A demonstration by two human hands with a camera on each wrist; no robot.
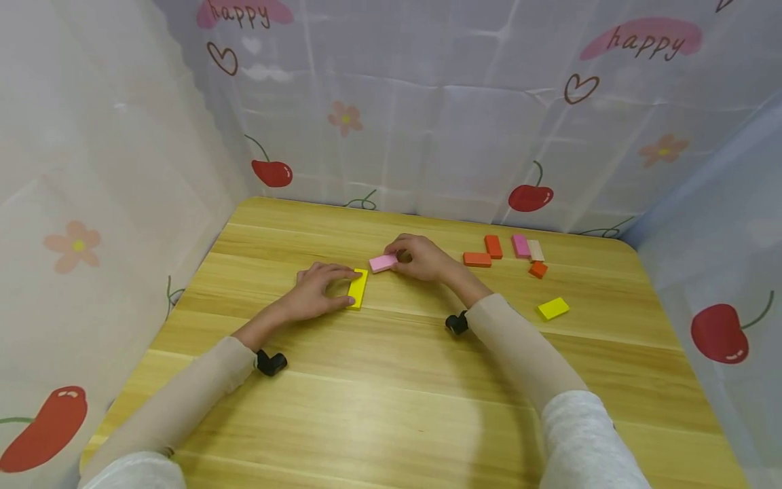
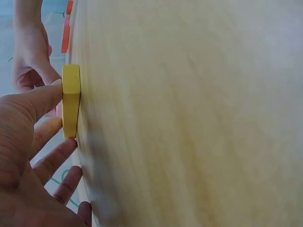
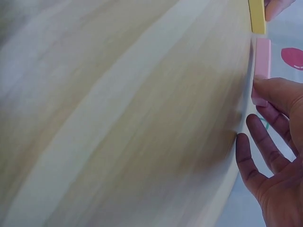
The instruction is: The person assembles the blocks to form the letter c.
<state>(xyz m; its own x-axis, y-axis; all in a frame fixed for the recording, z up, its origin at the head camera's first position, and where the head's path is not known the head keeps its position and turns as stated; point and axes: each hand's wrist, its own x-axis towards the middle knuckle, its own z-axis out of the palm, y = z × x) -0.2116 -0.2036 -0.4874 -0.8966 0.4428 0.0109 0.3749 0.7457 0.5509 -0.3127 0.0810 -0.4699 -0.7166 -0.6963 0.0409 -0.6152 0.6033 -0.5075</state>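
Left hand (image 1: 318,293) lies flat-ish on the tabletop (image 1: 391,380), fingers (image 2: 45,97) pinching the yellow block (image 1: 358,288) across its short sides: thumb on the near end, index on the far end. Block lies flat, long axis running away from the person, just right of the fingertips. The left wrist view confirms contact at both ends, other fingers loosely spread beneath it.

Next over, touching distance: pink block (image 1: 383,263), flat, long axis roughly across the table, tilted slightly. It sits just beyond the yellow block's far end, near but apart as far as I can tell. Right hand (image 1: 421,258) grips it from the right end; fingers curled on it, thumb side hidden in the head view. In the right wrist view one fingertip (image 3: 265,90) bears on the block's end and the rest hang spread and free.

So the pink block lies left of the right hand's fingers, and the right hand is the nearer one to it.

Further right, well apart: two orange blocks (image 1: 484,252), a pink-and-cream pair (image 1: 528,247), a small orange piece (image 1: 538,269), and a lone yellow block (image 1: 553,308) nearer the person.

Surface: pale wood grain, glossy. Room: a curtain (image 1: 427,122) printed with cherries, hearts and "happy" hangs on three sides.
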